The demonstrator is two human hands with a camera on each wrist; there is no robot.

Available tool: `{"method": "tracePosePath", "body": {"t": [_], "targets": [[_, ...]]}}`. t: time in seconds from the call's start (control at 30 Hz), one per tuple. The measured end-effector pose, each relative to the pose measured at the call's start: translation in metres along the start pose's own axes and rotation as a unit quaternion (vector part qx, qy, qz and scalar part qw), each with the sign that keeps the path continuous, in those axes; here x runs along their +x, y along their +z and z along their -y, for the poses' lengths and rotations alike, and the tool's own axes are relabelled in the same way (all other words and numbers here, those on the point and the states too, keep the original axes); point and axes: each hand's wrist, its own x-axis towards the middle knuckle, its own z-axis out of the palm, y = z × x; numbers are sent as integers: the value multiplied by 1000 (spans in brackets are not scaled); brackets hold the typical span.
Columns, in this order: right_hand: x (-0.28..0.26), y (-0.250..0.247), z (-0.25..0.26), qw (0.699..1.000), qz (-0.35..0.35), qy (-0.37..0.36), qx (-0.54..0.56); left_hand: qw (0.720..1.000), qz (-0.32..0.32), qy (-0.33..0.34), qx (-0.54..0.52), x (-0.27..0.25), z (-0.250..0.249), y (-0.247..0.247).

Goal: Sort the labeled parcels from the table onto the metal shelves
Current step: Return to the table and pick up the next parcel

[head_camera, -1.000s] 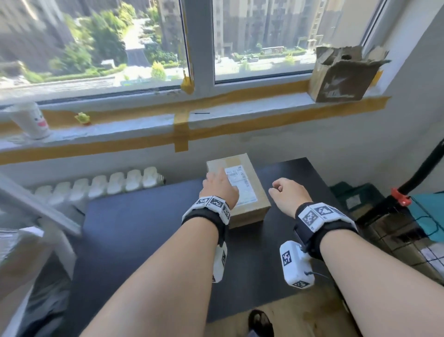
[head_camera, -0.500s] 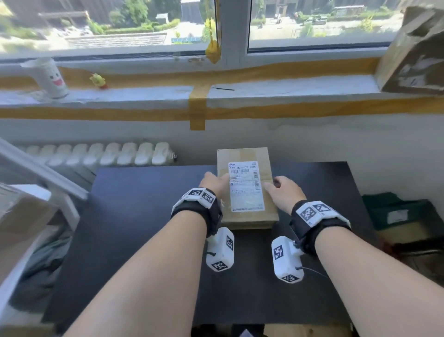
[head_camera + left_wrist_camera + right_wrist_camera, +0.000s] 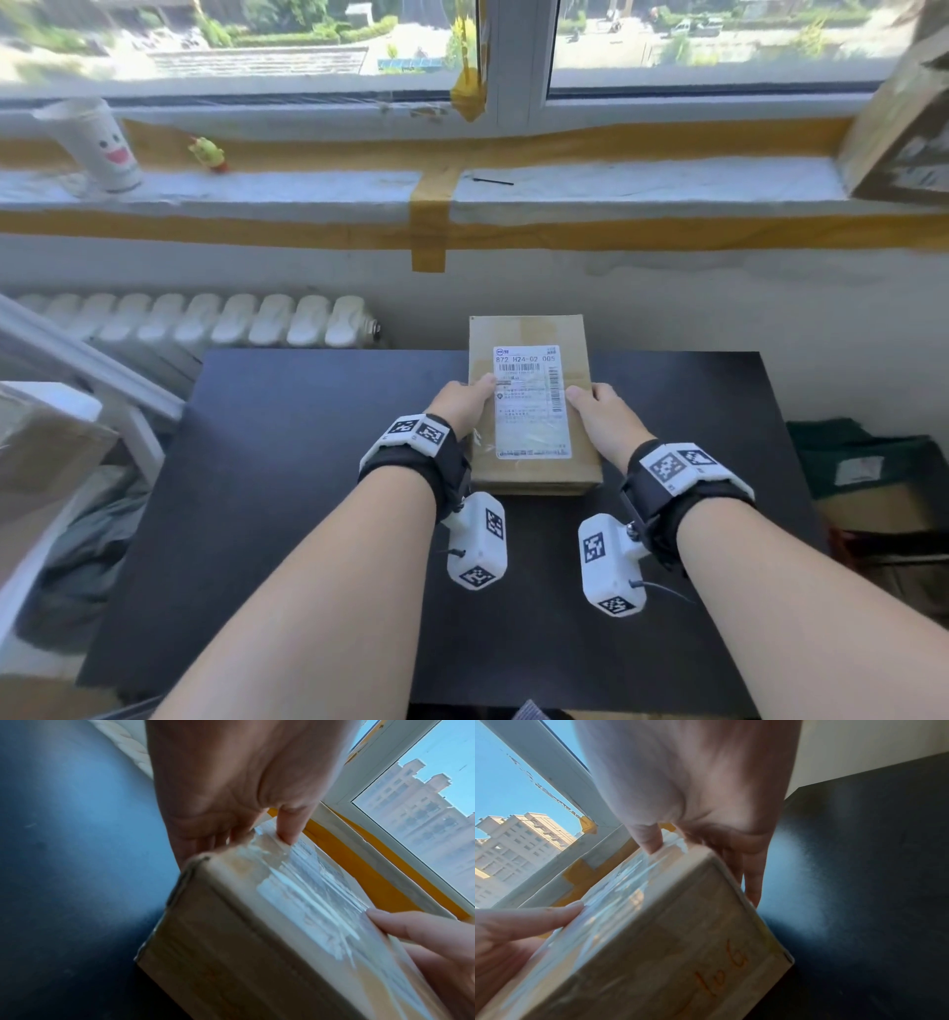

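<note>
Both hands are now clamping the parcel (image 3: 534, 411), where earlier only the left touched it: left hand (image 3: 464, 406) gripping its left edge, right hand (image 3: 598, 416) its right, thumbs pressing the label (image 3: 531, 406). It is sitting on, or just leaving, the black table (image 3: 287, 462); which is unclear. Sorting seems barely underway here. Metal shelves are lying out of view, and the fingers beneath are hiding.

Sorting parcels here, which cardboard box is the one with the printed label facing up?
The parcel on the black table, gripped by left hand and right hand. The windowsill box is torn.
</note>
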Motion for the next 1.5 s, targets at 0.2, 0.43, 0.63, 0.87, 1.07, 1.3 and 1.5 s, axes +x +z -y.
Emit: {"method": "tracePosePath", "body": {"t": [0.2, 0.43, 0.63, 0.87, 1.07, 1.3, 1.5], "targets": [[-3, 2, 3, 994, 16, 41, 101, 999, -4, -22, -47, -1, 2, -3], [-16, 0, 17, 986, -3, 29, 165, 985, -8, -36, -168, -9, 3, -15], [2, 4, 6, 987, -17, 22, 160, 976, 26, -27, -215, -19, 0, -27], [-23, 12, 20, 990, -26, 23, 140, 978, 27, -4, -206, -30, 8, -39], [-61, 20, 41, 989, -28, 27, 141, 975, 66, -4, -212, -39, 16, -52], [-85, 44, 30, 980, -64, 37, 184, 974, 74, 22, -212, -48, 45, -62], [-110, 70, 14, 971, -88, 32, 221, 972, 76, 62, -215, -54, 78, -72]]}}
